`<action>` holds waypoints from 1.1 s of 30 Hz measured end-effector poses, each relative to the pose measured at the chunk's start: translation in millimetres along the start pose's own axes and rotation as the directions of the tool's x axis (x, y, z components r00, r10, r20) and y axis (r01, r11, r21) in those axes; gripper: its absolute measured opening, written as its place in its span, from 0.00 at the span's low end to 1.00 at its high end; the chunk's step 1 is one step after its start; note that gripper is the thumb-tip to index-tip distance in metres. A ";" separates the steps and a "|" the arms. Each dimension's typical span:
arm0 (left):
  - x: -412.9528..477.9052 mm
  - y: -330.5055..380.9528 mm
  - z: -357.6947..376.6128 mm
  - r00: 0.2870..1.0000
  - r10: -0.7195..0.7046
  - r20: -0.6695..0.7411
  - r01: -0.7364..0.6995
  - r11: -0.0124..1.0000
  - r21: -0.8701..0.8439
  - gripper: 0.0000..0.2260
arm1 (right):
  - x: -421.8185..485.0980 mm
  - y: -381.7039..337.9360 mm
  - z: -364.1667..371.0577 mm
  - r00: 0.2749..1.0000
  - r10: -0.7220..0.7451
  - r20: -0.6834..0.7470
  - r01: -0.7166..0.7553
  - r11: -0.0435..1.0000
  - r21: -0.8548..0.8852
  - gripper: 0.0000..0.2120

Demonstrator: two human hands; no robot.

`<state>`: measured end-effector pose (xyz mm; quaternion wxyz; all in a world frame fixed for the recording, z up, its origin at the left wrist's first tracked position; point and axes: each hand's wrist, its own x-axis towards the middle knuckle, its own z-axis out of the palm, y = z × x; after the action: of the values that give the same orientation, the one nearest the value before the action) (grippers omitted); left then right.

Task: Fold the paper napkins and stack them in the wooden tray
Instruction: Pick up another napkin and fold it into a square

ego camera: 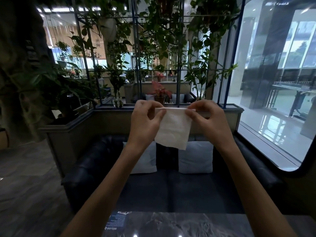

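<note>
1. Nearest the camera, the desk (196, 224) shows only as a dark marbled strip at the bottom edge. No tray is in view, so I cannot tell which way it lies from the napkin.
2. Above and beyond the desk, the napkin (173, 128) hangs in the air at arm's length, held by its top edge. That edge runs side to side and looks doubled over; the rest drops freely to a slanted lower edge.
3. The left hand (146, 122) is pinched closed on the napkin's upper left corner, thumb and fingers meeting on the paper.
4. The right hand (204, 117) is pinched closed on the upper right corner. Both hands sit level with each other, one on each side of the napkin, neither nearer to it.
5. Judged from this, a fold is under way. The next move probably turns on the hanging lower edge, which lies straight below both hands.
6. Beyond the napkin, a dark sofa (171, 185) carries two pale cushions (195, 157), with plants behind.
</note>
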<state>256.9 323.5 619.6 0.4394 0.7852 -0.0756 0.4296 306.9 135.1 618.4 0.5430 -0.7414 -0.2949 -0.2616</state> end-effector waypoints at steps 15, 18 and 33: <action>1.4 -1.2 17.6 0.958 -0.263 0.114 0.283 0.930 -0.233 0.06 | -27.2 11.0 -18.5 0.935 0.040 0.353 -0.112 0.976 0.187 0.21; -1.3 2.2 15.6 0.915 -0.355 0.193 0.399 0.869 -0.292 0.12 | -28.5 14.3 -16.4 0.941 0.037 0.337 -0.089 0.986 0.142 0.18; -22.8 -15.8 12.1 0.901 -0.194 0.388 0.245 0.966 -0.087 0.05 | -24.6 16.5 -15.5 0.962 0.201 0.183 -0.213 0.976 0.044 0.10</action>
<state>258.0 318.0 589.9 0.5141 0.8251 -0.0981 0.2126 300.8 112.7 594.5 0.5621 -0.7710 -0.2712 -0.1267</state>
